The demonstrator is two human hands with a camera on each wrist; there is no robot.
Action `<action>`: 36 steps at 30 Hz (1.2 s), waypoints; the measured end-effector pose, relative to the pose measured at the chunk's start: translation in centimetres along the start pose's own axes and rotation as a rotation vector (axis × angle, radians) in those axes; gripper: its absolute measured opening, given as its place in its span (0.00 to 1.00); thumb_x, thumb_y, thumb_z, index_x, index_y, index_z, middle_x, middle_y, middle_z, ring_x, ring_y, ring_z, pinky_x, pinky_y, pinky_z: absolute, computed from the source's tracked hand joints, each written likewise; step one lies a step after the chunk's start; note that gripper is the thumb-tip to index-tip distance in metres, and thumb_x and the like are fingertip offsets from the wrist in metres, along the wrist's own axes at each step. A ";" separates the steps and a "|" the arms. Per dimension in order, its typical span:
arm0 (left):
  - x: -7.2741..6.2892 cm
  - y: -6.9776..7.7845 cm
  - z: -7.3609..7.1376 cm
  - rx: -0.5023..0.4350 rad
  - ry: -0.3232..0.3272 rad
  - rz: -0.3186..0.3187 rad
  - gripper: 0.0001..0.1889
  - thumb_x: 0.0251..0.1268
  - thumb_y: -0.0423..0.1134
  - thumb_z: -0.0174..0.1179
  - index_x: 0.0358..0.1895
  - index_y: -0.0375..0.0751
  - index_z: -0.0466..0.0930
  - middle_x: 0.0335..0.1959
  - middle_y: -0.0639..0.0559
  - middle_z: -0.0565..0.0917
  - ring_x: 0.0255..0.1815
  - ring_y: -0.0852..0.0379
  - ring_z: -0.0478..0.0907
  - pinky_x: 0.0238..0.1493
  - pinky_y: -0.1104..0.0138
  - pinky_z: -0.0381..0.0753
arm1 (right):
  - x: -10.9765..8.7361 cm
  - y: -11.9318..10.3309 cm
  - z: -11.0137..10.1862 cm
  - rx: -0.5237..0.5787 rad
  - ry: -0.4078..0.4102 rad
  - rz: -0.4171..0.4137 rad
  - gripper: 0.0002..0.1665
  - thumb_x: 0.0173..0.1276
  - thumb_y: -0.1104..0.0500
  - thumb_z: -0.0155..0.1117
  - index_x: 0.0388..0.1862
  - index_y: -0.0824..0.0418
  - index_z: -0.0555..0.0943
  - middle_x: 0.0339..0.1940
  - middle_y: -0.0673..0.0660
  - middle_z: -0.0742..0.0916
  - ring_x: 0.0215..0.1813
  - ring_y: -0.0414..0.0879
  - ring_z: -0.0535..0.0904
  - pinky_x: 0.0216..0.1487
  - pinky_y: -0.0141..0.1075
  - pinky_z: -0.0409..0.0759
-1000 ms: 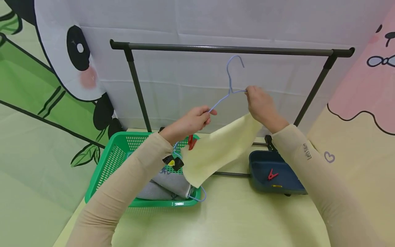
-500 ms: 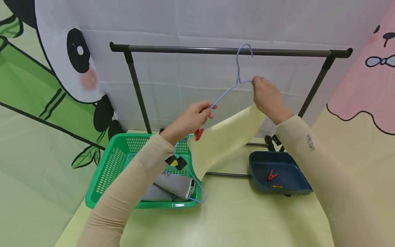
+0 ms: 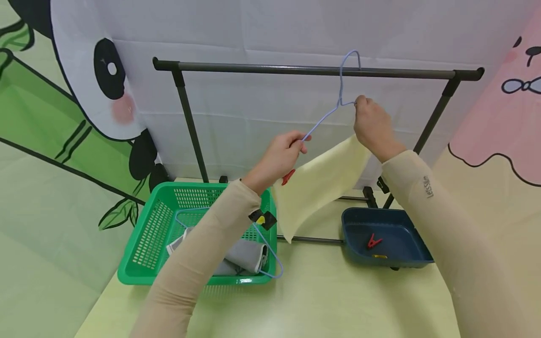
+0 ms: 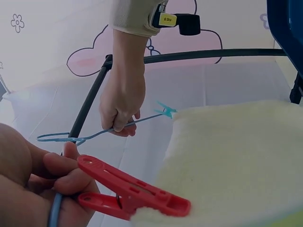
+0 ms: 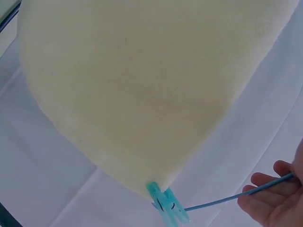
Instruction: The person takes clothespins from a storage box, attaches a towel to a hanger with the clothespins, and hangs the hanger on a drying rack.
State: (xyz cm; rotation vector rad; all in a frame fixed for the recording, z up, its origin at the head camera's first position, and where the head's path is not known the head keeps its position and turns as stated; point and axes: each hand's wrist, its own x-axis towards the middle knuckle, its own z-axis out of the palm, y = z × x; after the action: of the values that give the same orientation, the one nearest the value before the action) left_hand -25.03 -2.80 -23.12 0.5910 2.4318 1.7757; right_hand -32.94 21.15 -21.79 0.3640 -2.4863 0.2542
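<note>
hanger (image 3: 325, 116): located below the rail (image 3: 253, 69), tilted, with its hook at 1 o'clock. the hook crosses the rail's line; whether it touches cannot be told. left hand (image 3: 279, 155), at 8 o'clock of the hanger: fingers and thumb pinch the wire. right hand (image 3: 374, 124), at 3 o'clock: fingers curled round the wire. cloth (image 3: 323, 180), at 6 o'clock, is secured by a red clip (image 4: 132, 189) near the left hand and a teal clip (image 5: 158, 198) beyond the right. basket (image 3: 127, 263) at 8 o'clock; tray (image 3: 363, 257) at 5 o'clock.

handling: hanger presumably light, springy and somewhat slippery; cloth soft and limp, likely to swing. hold both wire arms between hook and clips. avoid squeezing clip handles, which could release the cloth.
</note>
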 end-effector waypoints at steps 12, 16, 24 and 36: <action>1.1 0.2 1.0 0.023 -0.011 -0.062 0.15 0.77 0.36 0.40 0.56 0.42 0.75 0.41 0.50 0.77 0.08 0.58 0.54 0.10 0.69 0.58 | -0.2 1.1 -0.1 0.031 -0.193 0.065 0.23 0.79 0.59 0.28 0.52 0.76 0.65 0.40 0.72 0.76 0.43 0.70 0.74 0.44 0.59 0.72; 1.3 -0.5 1.4 0.060 -0.019 -0.070 0.15 0.77 0.35 0.40 0.56 0.41 0.74 0.40 0.50 0.78 0.12 0.60 0.55 0.12 0.70 0.56 | -0.7 1.6 0.7 0.034 -0.275 0.067 0.23 0.78 0.59 0.26 0.53 0.77 0.64 0.39 0.71 0.75 0.44 0.68 0.74 0.45 0.57 0.72; 1.5 -0.9 2.2 0.051 -0.036 -0.031 0.15 0.77 0.33 0.40 0.57 0.37 0.73 0.37 0.49 0.77 0.15 0.61 0.59 0.13 0.71 0.56 | -1.0 2.0 0.9 0.038 -0.255 0.096 0.23 0.78 0.59 0.26 0.51 0.76 0.65 0.38 0.71 0.75 0.39 0.66 0.74 0.39 0.56 0.73; 2.2 -1.6 3.9 0.038 -0.069 -0.031 0.16 0.78 0.34 0.38 0.59 0.39 0.72 0.36 0.49 0.76 0.08 0.60 0.55 0.10 0.70 0.58 | -1.6 3.2 0.4 0.037 -0.265 0.126 0.24 0.79 0.58 0.26 0.53 0.76 0.65 0.40 0.72 0.75 0.42 0.69 0.74 0.42 0.57 0.74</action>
State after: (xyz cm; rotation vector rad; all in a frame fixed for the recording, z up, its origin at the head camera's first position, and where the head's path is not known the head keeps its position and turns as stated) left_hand -26.35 1.02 -25.55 0.6033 2.4200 1.6728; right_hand -32.88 24.38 -23.36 0.2714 -2.7732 0.3216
